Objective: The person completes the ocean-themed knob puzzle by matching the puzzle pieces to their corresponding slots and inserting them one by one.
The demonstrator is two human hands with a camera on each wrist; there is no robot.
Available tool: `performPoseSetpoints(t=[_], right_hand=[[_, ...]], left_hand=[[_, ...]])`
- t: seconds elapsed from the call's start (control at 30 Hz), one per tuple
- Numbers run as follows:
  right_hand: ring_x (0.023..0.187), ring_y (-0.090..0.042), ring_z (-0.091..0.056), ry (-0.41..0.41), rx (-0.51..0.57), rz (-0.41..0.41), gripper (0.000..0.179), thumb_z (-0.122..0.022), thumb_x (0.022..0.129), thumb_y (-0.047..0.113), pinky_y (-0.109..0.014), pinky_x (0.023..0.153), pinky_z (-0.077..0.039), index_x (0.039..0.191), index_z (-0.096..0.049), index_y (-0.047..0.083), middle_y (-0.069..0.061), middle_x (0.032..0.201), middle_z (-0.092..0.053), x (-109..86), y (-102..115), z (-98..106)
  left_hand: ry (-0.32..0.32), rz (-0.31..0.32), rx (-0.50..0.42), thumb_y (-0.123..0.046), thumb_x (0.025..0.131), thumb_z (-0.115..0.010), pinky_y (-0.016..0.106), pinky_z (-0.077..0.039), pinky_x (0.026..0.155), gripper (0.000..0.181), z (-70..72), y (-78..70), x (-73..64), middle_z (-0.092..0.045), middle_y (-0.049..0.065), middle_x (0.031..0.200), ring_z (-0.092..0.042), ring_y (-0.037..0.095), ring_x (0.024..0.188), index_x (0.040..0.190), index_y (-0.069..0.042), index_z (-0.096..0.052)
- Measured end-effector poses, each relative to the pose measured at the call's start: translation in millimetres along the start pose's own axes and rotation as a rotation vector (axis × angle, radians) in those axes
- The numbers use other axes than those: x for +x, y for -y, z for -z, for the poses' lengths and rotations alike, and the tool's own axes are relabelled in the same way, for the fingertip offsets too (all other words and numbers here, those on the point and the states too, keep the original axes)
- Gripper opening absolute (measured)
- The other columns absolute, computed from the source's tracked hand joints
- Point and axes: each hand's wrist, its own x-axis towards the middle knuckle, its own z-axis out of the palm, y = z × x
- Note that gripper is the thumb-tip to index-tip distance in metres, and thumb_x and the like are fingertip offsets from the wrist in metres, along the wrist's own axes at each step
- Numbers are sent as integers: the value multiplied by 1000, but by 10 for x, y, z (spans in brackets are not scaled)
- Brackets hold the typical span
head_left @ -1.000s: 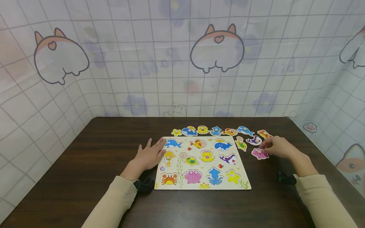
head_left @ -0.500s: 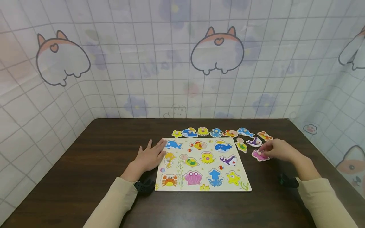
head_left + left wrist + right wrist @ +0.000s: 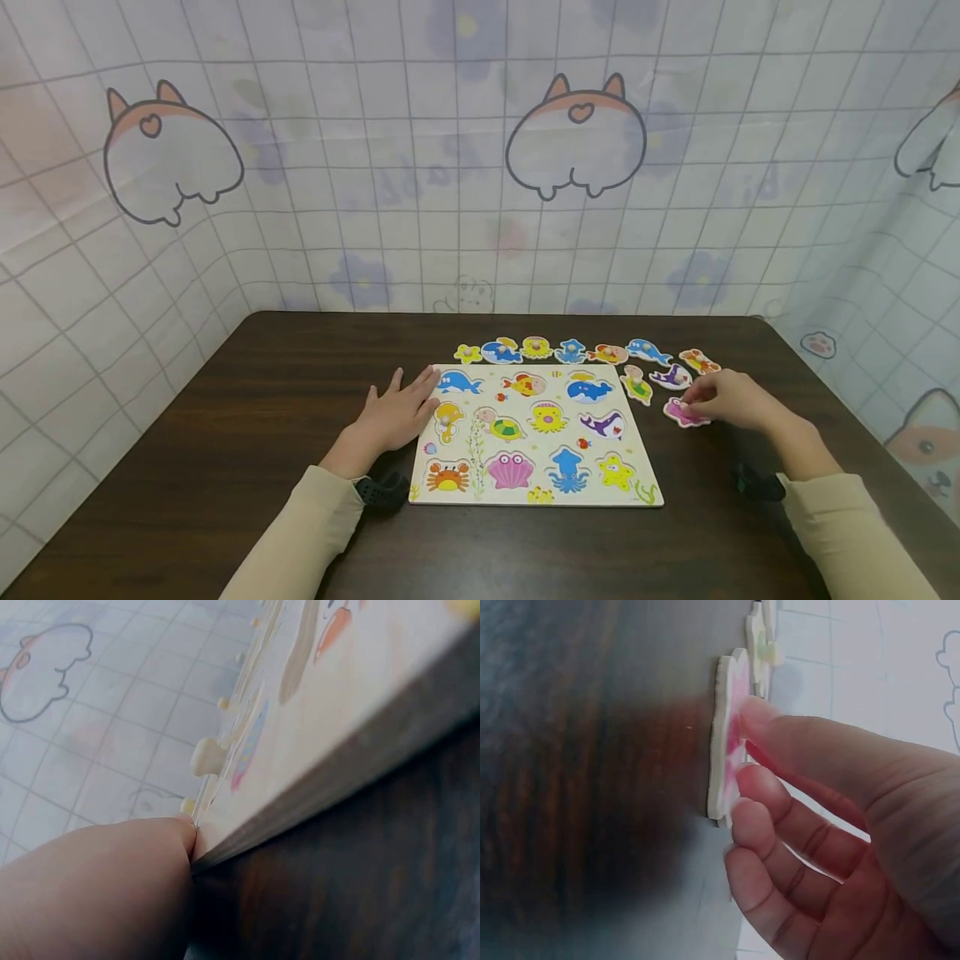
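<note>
thumb and forefinger of my right hand [image 3: 731, 402] are closing in a narrow pinch on the pink shell piece [image 3: 677, 412], with the other three fingers curling loosely alongside. the piece is sitting by the dark table [image 3: 750, 450], right of the puzzle board [image 3: 592, 467] and just nearer me than the purple whale piece [image 3: 670, 377]; i cannot tell if it is touching the wood all round. my thumb is hiding its middle, so i cannot tell how squarely i am gripping the knob. i'd say good work here is pinching low on that knob, keeping the face level and pulling straight up; catching the rim would probably be tipping it, and drifting backward could be nudging the whale. my left hand [image 3: 396, 412] is resting with fingers straight and spread, holding nothing, touching the board's left edge; light pressure should be steadying it.
</note>
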Motion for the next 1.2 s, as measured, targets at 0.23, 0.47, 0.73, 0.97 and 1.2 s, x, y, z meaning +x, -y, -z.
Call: performPoseSetpoints(t=[0.23, 0.47, 0.73, 0.97, 1.2], right_hand=[[70, -17, -54, -10, 9, 24, 10, -73, 91, 9, -35, 64, -47, 93, -75, -1, 2, 77, -64, 5, 11, -24], [70, -15, -56, -44, -6, 57, 11, -75, 92, 12, -34, 64, -50, 93, -75, 1, 3, 77, -66, 6, 99, 11], [71, -16, -53, -83, -30, 96, 11, -78, 91, 15, -33, 62, -47, 91, -77, 4, 5, 77, -66, 11, 311, 2], [70, -16, -51, -98, -16, 171, 12, -80, 90, 19, -30, 59, -46, 94, -79, 7, 6, 79, -65, -6, 559, -15], [72, -15, -53, -79, 22, 211, 8, -79, 90, 14, -26, 60, -48, 95, -78, 8, 7, 79, -65, -2, 760, -34]], left_hand=[[-3, -2, -2, -42, 110, -41, 76, -7, 113, 63, -7, -12, -14, -17, 3, 170, -8, 45, 154, 166, -19, -22], [-10, -5, 5, -41, 110, -41, 76, -8, 113, 63, 2, -5, -18, -18, 3, 170, -9, 45, 154, 166, -19, -22], [-9, -10, -7, -40, 110, -40, 76, -8, 113, 63, 0, -17, -24, -18, 5, 170, -9, 46, 154, 166, -18, -23], [11, 7, -2, -43, 109, -39, 74, -6, 115, 64, -12, -7, -2, -14, 3, 171, -6, 44, 154, 166, -20, -19], [-7, -1, -6, -41, 110, -41, 76, -7, 113, 63, -3, -13, -13, -17, 4, 170, -8, 46, 154, 166, -18, -23]])
